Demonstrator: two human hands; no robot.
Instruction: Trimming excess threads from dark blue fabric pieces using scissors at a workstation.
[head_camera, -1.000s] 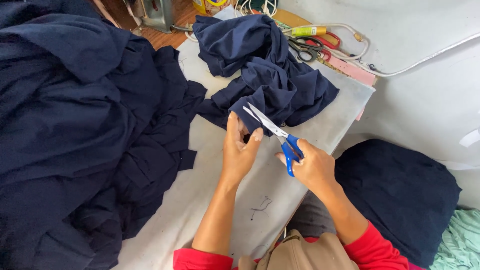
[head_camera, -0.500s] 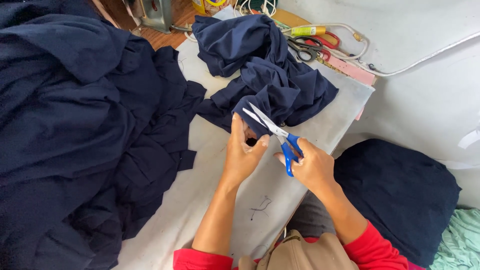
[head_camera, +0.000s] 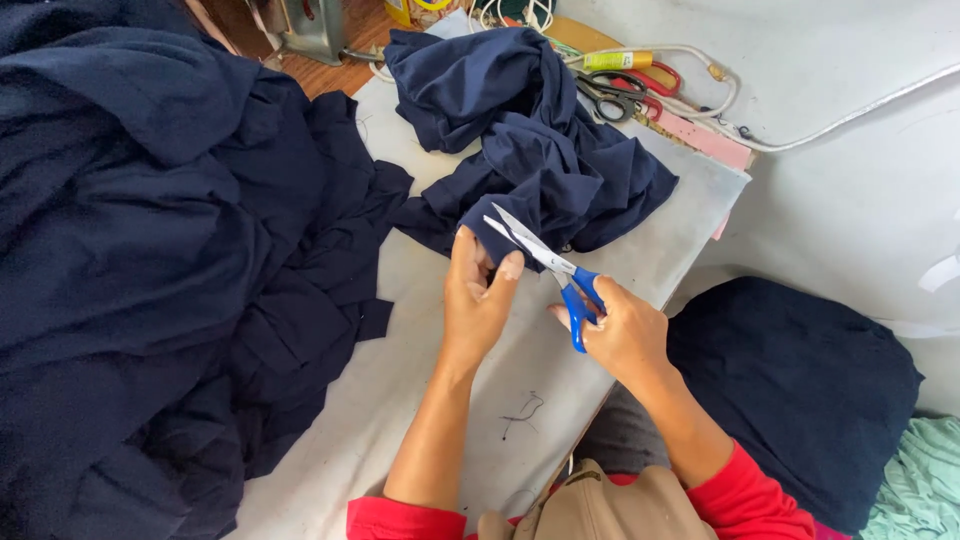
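Head view: your left hand (head_camera: 478, 300) pinched the navy cloth (head_camera: 530, 150) edge mid-board, your right hand (head_camera: 622, 335) gripped blue-handled scissors (head_camera: 548, 262) with blades parted, bare grey board (head_camera: 440, 400) lay nearer you, and a navy heap (head_camera: 150, 250) crowded its left edge.

Two hands: the left hand (head_camera: 478, 305) and the right hand (head_camera: 622, 335). Three pairs of scissors: one blue pair (head_camera: 560, 275), one black pair (head_camera: 605, 100) and one red pair (head_camera: 655, 85). Two navy cloth heaps, the big one (head_camera: 150, 260) and a smaller one (head_camera: 530, 150). One table (head_camera: 420, 400).
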